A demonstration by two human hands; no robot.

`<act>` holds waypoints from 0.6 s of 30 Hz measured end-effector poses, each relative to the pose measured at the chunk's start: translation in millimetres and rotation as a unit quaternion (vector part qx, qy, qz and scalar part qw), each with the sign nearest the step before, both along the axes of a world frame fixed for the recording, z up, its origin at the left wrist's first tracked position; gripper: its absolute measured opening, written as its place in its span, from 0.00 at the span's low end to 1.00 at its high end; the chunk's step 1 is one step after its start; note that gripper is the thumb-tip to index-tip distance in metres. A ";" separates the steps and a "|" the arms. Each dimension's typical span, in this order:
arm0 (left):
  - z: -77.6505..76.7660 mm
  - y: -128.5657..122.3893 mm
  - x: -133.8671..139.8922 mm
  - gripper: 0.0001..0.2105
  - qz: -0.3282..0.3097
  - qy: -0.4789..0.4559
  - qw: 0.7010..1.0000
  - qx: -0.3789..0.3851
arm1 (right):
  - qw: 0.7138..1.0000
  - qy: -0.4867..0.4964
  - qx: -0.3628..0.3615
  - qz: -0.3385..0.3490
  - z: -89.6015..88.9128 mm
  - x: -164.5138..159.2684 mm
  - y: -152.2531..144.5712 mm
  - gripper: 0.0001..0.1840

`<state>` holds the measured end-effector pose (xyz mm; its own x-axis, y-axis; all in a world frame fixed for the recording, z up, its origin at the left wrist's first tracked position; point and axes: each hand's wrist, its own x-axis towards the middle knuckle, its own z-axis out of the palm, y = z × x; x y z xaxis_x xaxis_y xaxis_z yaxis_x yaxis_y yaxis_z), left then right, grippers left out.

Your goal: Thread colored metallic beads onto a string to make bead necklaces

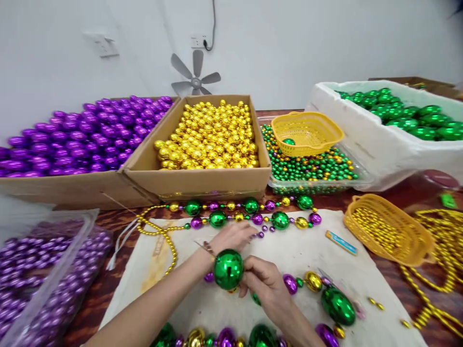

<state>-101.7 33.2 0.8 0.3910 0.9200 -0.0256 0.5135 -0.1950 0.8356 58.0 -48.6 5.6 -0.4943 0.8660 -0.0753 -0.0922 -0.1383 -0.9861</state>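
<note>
My right hand (265, 284) is closed, thumb and fingers pinched at the right side of a large shiny green bead (228, 269). A thin needle (204, 247) sticks out at the bead's upper left, with small dark beads near it. Beyond, my left hand (235, 238) lies over the cloth, fingers stretched toward a few loose small purple beads (261, 234), its fingertips beside them. The green bead covers part of my left wrist. A strand of purple, gold and green beads (338, 305) curves round the near part of the cloth (304, 250).
Behind stand boxes of purple beads (104, 135) and gold beads (217, 140), a tray of small mixed beads (307, 166) bearing a yellow basket (307, 132), and a foam box (361, 140). Another basket (390, 231) sits right; a bag of purple beads (47, 274) lies left.
</note>
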 end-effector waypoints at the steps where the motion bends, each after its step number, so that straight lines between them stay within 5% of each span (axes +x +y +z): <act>1: -5.2 3.2 6.6 0.08 -0.010 0.027 1.000 0.005 | 1.000 -0.005 0.003 0.003 -1.4 1.2 0.1 0.10; 7: -28.4 5.1 19.8 0.09 -0.042 0.153 0.987 0.014 | 1.000 -0.014 0.000 0.023 -7.9 3.8 2.1 0.12; 13: -6.2 -12.4 -7.9 0.07 0.037 0.108 0.993 0.023 | 0.999 -0.007 -0.031 0.007 -8.7 1.7 5.9 0.12; 16: 15.0 -33.1 -41.5 0.10 0.153 -0.024 0.988 -0.014 | 0.999 -0.019 -0.027 -0.006 -8.4 1.8 13.8 0.11; 18: 28.6 -48.0 -63.1 0.11 0.257 -0.238 0.933 -0.088 | 0.999 -0.041 -0.010 0.008 -6.8 1.3 20.0 0.11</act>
